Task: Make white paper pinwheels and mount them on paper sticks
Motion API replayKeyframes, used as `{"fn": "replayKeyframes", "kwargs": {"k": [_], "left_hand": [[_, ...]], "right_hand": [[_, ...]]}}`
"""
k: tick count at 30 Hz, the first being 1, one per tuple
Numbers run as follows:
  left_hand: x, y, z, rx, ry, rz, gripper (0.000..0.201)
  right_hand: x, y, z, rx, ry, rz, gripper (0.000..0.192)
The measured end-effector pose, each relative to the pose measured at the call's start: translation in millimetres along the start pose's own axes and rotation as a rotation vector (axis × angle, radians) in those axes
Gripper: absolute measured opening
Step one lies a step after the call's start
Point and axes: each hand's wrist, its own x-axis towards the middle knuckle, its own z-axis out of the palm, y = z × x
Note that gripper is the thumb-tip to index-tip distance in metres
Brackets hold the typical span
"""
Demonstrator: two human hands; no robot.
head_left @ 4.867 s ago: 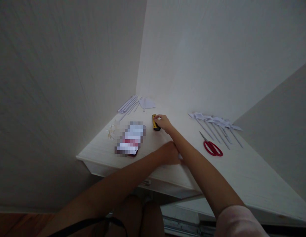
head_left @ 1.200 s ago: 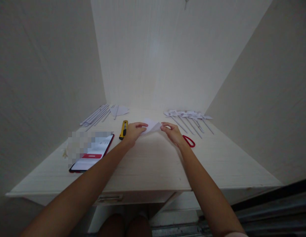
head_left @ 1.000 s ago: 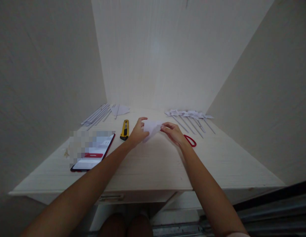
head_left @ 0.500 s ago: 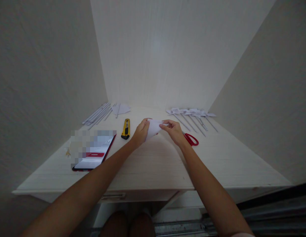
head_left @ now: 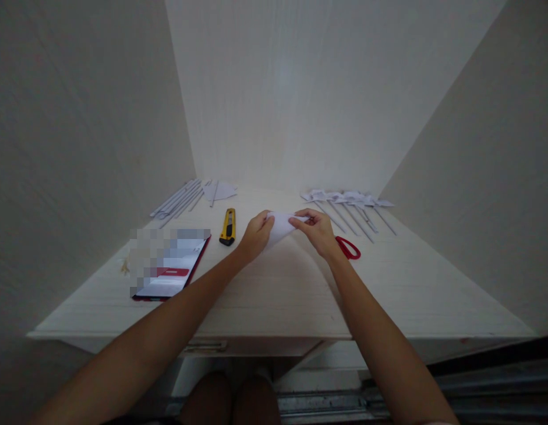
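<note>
Small white paper piece (head_left: 280, 227), held just above the desk (head_left: 278, 289) between your left hand (head_left: 255, 235) and right hand (head_left: 318, 231), fingers of both pinching its edges. The step in hand looks like folding; the next crease calls for aligned corners. Yellow cutter (head_left: 228, 226) left, red scissors (head_left: 348, 248) right, pale walls around.

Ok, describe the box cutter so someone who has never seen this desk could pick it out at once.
On the white desk, look just left of the left hand. The box cutter lies between that hand and the phone, a short yellow-and-black bar, the only yellow thing there.
</note>
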Motion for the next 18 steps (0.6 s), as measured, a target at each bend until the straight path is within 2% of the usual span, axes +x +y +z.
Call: {"fn": "replayKeyframes", "kwargs": {"k": [5, 7, 12, 18], "left_hand": [[2.4, -2.3, 0.6, -0.214, -0.020, -0.116, 0.023], [3.0, -2.4, 0.1, -0.218, -0.025, -0.141, 0.024], [2.5, 0.1, -1.1, -0.196, -0.029, -0.135, 0.022], [3.6, -3.3, 0.3, -0.305, -0.019, -0.160, 0.016]], "right_hand": [[1.3, 2.1, -0.7, -0.010, -0.006, -0.070, 0.025], [1.2, 1.3, -1.1, -0.014, -0.030, -0.100, 0.024], [0.5, -1.4, -2.9, -0.073, -0.089, -0.033, 0.024], [0.9, 0.8, -3.3, -0.104, -0.048, -0.051, 0.025]]}}
